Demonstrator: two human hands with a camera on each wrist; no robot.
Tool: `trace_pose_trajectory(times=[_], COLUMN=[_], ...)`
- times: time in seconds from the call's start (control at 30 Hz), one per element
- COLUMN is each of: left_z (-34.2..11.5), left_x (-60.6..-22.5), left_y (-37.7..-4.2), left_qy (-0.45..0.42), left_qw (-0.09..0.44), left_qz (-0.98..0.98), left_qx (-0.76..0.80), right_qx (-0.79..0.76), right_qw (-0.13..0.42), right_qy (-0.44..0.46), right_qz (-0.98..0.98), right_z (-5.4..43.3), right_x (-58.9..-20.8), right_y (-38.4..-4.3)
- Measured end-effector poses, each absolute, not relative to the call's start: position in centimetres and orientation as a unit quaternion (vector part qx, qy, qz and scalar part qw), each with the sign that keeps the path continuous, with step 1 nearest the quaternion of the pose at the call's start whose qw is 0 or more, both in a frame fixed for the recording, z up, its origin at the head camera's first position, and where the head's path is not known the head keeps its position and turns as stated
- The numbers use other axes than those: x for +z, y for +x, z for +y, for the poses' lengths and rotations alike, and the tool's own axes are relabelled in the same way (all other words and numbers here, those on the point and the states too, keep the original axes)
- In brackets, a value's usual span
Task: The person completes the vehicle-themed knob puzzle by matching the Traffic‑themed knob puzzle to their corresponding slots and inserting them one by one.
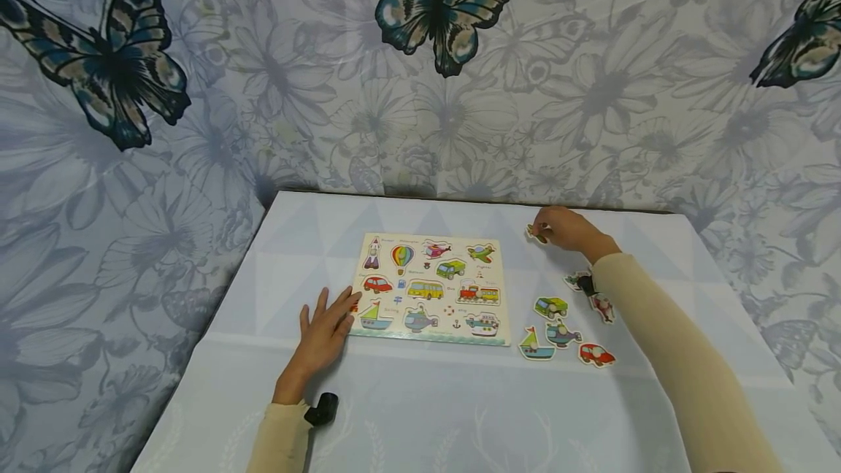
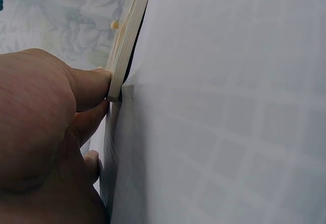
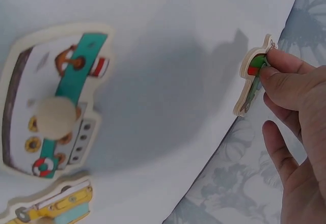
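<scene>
A wooden puzzle board printed with vehicles lies on the table. At its left edge, my left hand rests with spread, mostly straight fingers; the left wrist view shows the thumb against the board's side. Far right of the board, my right hand pinches a small wooden puzzle piece between thumb and forefinger. That piece shows green and red, tilted on its side above the table. A ship piece with a round knob and a yellow vehicle piece appear near the right wrist.
Right of the board lie a green car piece, a sailboat piece, a helicopter piece and a red car piece. Further pieces lie beside the right sleeve. Butterfly-patterned fabric hangs behind the table.
</scene>
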State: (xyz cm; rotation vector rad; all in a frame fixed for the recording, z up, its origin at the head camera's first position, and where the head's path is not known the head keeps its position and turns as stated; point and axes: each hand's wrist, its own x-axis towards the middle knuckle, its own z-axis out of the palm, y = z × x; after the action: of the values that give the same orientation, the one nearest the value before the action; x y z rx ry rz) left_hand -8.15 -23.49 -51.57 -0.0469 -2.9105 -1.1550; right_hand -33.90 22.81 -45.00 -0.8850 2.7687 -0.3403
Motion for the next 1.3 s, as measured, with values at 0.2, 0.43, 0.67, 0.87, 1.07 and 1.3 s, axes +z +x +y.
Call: trace_pose_trajectory(times=[0.2, 0.43, 0.67, 0.87, 1.07, 1.3], left_z=[-23.6, -23.6, -23.6, -23.5, -23.4, -23.5], left_x=[-51.6, -51.7, -51.8, -51.8, -51.9, -52.0], left_y=[-8.2, -8.3, -8.3, -8.2, -8.2, -8.3], left_qy=[-0.016, -0.016, -0.014, -0.014, -0.015, -0.012], left_qw=[-0.001, 0.0, 0.002, 0.0, 0.002, 0.001], left_qz=[-0.929, -0.931, -0.933, -0.931, -0.931, -0.933], left_qx=[-0.37, -0.365, -0.36, -0.365, -0.364, -0.36], right_qx=[-0.112, -0.098, -0.083, -0.082, -0.085, -0.087], right_qw=[0.104, 0.093, 0.071, 0.059, 0.052, 0.041], right_qy=[-0.327, -0.352, -0.376, -0.407, -0.429, -0.43], right_qz=[0.932, 0.926, 0.92, 0.908, 0.898, 0.898], right_z=[21.4, 20.1, 18.8, 17.7, 16.7, 15.6], right_x=[-44.9, -45.0, -44.8, -44.8, -44.7, -44.7], right_y=[-33.6, -33.3, -32.5, -31.8, -31.5, -31.6])
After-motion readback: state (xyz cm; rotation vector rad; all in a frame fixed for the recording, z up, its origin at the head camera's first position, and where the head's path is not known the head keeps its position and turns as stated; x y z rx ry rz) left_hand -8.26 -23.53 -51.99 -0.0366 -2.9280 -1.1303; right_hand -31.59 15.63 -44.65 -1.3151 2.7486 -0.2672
